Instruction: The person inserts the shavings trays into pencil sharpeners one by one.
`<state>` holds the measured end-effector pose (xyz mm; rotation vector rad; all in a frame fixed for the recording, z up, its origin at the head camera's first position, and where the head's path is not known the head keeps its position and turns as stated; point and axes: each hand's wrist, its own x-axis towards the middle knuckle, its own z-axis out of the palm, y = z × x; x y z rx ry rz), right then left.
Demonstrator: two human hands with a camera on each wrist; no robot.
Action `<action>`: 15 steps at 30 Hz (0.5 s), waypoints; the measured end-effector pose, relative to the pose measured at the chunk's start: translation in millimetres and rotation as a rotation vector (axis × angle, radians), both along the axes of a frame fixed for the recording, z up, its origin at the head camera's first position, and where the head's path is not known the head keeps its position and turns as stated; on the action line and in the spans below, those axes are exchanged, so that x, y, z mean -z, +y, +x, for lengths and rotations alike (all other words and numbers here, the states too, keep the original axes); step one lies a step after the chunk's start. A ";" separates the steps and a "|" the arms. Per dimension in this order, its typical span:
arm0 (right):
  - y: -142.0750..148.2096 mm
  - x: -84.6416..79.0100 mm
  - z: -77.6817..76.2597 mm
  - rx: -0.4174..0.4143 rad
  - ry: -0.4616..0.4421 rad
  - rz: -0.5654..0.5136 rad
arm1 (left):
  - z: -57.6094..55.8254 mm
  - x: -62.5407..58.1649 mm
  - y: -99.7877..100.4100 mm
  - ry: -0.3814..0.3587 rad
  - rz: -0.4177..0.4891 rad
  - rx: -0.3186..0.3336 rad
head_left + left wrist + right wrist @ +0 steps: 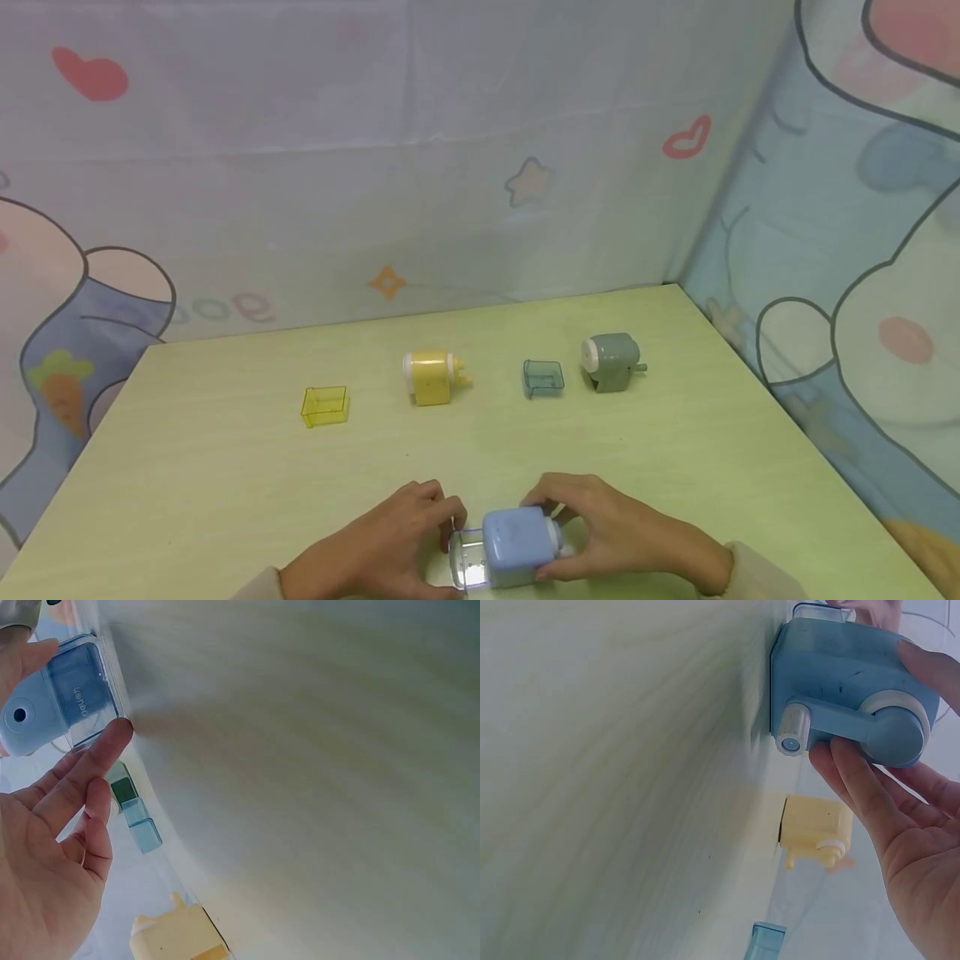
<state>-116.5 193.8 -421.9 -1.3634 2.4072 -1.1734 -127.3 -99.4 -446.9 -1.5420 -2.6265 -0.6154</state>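
A blue crank pencil sharpener [517,537] stands on the table in front of me. Its clear shavings drawer [470,560] sticks out on the left side. My left hand [393,537] pinches the drawer, fingers on its far side and thumb on the near side. My right hand [618,525] grips the sharpener body around its crank end. In the right wrist view, the crank handle [829,720] shows on the side facing that camera, with fingers below it. The left wrist view shows the pencil hole [20,715] and a left fingertip at the drawer's edge.
Farther back on the table [225,483] stand a yellow sharpener [431,379] and a grey-green sharpener [613,362]. A yellow clear drawer [325,406] and a greenish clear drawer [543,378] lie apart, each left of its like-coloured sharpener. A printed cloth [300,167] hangs behind.
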 end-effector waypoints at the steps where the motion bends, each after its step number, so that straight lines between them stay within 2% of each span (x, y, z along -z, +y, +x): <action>1: -0.1 0.0 0.0 0.001 0.000 0.000 | -0.2 0.4 1.1 0.004 0.000 0.001; 9: -0.4 -0.5 -0.3 -0.010 0.002 -0.008 | -2.5 3.2 8.4 0.074 0.015 0.026; 15: -0.2 -0.9 -0.3 -0.006 0.000 -0.005 | -2.2 1.8 9.4 0.070 0.011 0.026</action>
